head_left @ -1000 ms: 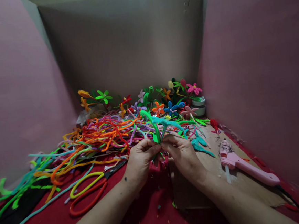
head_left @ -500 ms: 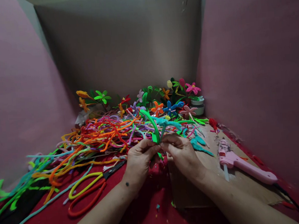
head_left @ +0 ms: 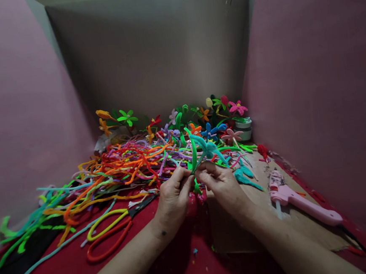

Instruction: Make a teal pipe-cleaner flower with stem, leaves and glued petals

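Turquoise flower (head_left: 209, 149) just above right hand (head_left: 223, 188)

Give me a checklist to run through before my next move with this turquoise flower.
1. Flower held below its petals: ok, left hand and right hand pinch there.
2. Leaf beside it: ok, rising from the same grip.
3. Scissors clear of the left hand: cannot tell, blades end near its edge.
4. Glue gun laid down: ok, on cardboard.
5. Glue gun cool: cannot tell.
6. Cloth free of scraps: not ok.
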{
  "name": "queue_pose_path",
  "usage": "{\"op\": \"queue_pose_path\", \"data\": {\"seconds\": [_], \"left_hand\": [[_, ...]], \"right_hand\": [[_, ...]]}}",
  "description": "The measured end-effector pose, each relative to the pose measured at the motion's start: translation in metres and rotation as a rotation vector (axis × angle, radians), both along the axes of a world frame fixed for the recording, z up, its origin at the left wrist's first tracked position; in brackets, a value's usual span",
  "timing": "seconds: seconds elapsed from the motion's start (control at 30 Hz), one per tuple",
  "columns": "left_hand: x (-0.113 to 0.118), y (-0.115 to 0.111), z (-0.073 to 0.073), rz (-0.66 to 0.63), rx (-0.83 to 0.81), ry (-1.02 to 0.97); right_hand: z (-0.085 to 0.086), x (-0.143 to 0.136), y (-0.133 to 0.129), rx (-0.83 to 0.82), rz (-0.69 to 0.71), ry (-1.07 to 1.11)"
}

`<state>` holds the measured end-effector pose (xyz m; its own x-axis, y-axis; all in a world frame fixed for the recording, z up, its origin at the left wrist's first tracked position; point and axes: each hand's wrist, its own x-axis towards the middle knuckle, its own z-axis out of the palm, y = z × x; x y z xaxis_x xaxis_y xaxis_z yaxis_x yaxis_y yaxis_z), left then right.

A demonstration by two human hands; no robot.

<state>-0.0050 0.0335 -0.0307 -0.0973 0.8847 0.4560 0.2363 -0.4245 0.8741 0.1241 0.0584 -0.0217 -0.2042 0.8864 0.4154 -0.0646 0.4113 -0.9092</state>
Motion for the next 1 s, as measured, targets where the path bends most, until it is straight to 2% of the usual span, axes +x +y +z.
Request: {"op": "queue_pose_path", "data": {"seconds": [0.2, 0.53, 0.63, 0.8, 1.0], "left_hand": [[-0.0001, -0.0002, 0.0021, -0.027, -0.062, -0.023], [0.0054, -0.0008, 0.0082, -0.066, -0.193, -0.208], [0.0035, -0.0001, 0.0057, -0.052, -0.160, -0.128], [-0.0007, 0.0012, 0.0009, 0.040, -0.018, 0.142], [0.0013, 0.0017, -0.0009, 0.018, -0.037, 0.110]], "right_hand": [[0.0026, -0.0006, 0.0006, 0.020, 0.000, 0.019], [-0.0004, -0.0065, -0.0058, -0.067, 0.003, 0.184], [-0.0009, -0.0061, -0.0065, -0.024, -0.054, 0.103], [-0.0007, -0.0039, -0.0058, 0.127, -0.115, -0.038], [0.0012, -0.0049, -0.0047, 0.122, -0.123, 0.001]]}}
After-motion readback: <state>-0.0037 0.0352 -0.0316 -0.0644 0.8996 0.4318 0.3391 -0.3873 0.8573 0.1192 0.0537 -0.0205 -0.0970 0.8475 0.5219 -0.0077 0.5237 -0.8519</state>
